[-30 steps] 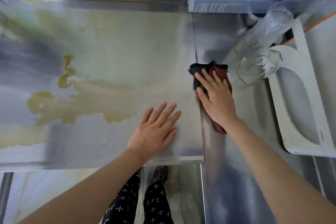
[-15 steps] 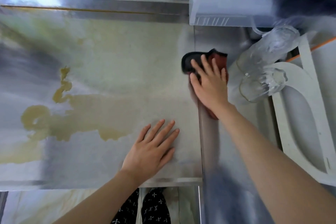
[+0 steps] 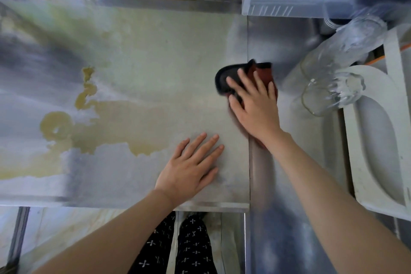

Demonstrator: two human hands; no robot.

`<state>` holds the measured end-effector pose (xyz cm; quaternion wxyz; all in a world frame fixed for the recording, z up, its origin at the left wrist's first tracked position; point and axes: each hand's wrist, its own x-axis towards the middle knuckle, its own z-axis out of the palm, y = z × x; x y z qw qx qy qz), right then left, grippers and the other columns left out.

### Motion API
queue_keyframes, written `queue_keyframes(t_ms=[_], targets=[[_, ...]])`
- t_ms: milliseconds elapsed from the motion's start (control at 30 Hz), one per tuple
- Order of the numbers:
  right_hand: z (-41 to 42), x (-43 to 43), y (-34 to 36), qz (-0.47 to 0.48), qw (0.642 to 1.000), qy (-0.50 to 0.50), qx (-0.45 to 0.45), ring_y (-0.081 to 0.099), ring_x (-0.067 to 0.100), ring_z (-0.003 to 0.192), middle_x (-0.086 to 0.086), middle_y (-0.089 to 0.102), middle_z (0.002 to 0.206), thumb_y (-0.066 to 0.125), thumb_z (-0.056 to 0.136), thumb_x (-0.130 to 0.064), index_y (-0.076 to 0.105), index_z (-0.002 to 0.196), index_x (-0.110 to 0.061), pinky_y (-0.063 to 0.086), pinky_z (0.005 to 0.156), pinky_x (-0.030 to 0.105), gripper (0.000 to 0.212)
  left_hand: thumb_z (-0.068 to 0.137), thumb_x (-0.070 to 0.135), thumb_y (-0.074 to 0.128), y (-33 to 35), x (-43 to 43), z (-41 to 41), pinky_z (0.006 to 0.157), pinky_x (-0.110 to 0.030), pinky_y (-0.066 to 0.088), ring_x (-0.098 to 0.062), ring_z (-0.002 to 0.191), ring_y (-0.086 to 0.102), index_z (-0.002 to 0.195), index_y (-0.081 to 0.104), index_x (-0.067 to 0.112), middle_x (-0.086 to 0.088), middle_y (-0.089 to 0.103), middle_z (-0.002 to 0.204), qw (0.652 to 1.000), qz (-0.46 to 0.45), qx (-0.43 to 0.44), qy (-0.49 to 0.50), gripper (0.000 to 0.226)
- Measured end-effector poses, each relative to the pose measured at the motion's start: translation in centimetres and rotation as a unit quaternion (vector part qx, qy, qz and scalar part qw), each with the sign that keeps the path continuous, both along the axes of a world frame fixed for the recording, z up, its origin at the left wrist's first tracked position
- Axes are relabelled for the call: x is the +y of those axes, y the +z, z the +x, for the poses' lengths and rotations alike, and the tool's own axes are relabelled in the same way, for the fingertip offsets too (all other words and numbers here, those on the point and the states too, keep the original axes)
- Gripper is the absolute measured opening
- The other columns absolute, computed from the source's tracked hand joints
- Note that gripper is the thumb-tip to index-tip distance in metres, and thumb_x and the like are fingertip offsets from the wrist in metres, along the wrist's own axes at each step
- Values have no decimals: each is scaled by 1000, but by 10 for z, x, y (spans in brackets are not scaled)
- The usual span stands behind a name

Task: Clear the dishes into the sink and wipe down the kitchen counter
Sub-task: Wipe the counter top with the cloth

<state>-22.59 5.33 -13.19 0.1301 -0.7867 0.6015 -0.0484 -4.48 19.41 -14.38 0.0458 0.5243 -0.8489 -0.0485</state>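
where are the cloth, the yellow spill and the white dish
cloth (image 3: 226, 71), head view, on its exposed black corner
yellow spill (image 3: 115, 127), head view, on the middle of its broad patch
white dish (image 3: 352, 158), head view, on its left rim

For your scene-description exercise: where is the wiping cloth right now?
In the head view, the cloth lies right of centre under the right hand, at the counter edge, left of the glassware.
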Motion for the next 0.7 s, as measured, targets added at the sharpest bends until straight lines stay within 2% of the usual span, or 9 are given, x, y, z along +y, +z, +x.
queue_keyframes(t_ms=[133, 200, 267, 333, 400, 500, 567, 633, 700], targets=[[18, -29, 2, 23, 989, -144, -5, 5, 27, 145, -4, 12, 158, 25, 99, -41, 24, 145, -37, 1, 114, 51, 47, 93, 43, 39, 1, -1, 0, 108, -39, 26, -20, 136, 29, 136, 44, 25, 2, 40, 145, 1000, 9, 1, 0, 47], [28, -23, 3, 22, 996, -81, -15, 6, 30, 145, -4, 14, 158, 25, 98, -41, 27, 145, -34, 3, 114, 53, 47, 93, 43, 39, 0, -1, 1, 108, -39, 26, -19, 136, 29, 136, 43, 25, 2, 39, 146, 1000, 9, 4, 1, 47], [26, -10, 3, 14, 998, 63, -11, 12, 30, 144, -5, 20, 156, 22, 95, -45, 33, 143, -33, 9, 113, 53, 51, 93, 43, 39, 0, -1, 1, 107, -39, 27, -20, 136, 30, 136, 44, 25, 2, 39, 146, 1000, 10, 7, -1, 47], [14, -12, 5, 24, 989, 145, 11, 14, 27, 144, -9, 22, 155, 18, 92, -48, 33, 143, -36, 10, 113, 50, 54, 94, 42, 37, 1, -1, 0, 107, -39, 27, -19, 135, 32, 135, 45, 24, 2, 40, 145, 1000, 6, 18, 0, 46], [5, -29, 3, 12, 995, 93, 17, 14, 25, 144, -9, 21, 155, 20, 93, -48, 32, 143, -37, 10, 113, 49, 52, 94, 42, 37, 0, -1, 0, 106, -39, 28, -19, 134, 34, 134, 45, 24, 2, 42, 144, 1000, -3, 26, 4, 45], [12, -56, 1, 12, 994, -107, 8, 9, 26, 145, -5, 15, 157, 25, 99, -41, 26, 145, -35, 4, 115, 50, 47, 94, 42, 37, -1, -1, -1, 106, -40, 29, -19, 134, 33, 134, 44, 25, 2, 42, 144, 1000, -5, 29, 2, 45], [27, -59, 1, 14, 990, -143, 1, 6, 28, 145, -3, 13, 158, 25, 99, -40, 24, 146, -34, 2, 115, 50, 47, 95, 42, 35, -2, -1, -1, 105, -40, 30, -19, 134, 34, 134, 46, 25, 2, 43, 143, 999, -9, 32, 1, 44], [37, -46, 1, 14, 997, -70, -15, 8, 29, 145, -4, 15, 157, 25, 98, -41, 29, 145, -33, 4, 114, 51, 47, 94, 41, 36, -2, -1, -1, 104, -40, 31, -20, 133, 35, 133, 47, 24, 2, 44, 143, 999, -13, 34, 0, 44], [35, -26, 3, 14, 998, 52, -18, 12, 29, 144, -5, 20, 156, 22, 95, -45, 33, 143, -33, 8, 114, 50, 50, 94, 41, 37, -2, -1, -1, 104, -40, 32, -20, 133, 37, 133, 48, 24, 1, 44, 143, 999, -13, 30, -2, 44]])
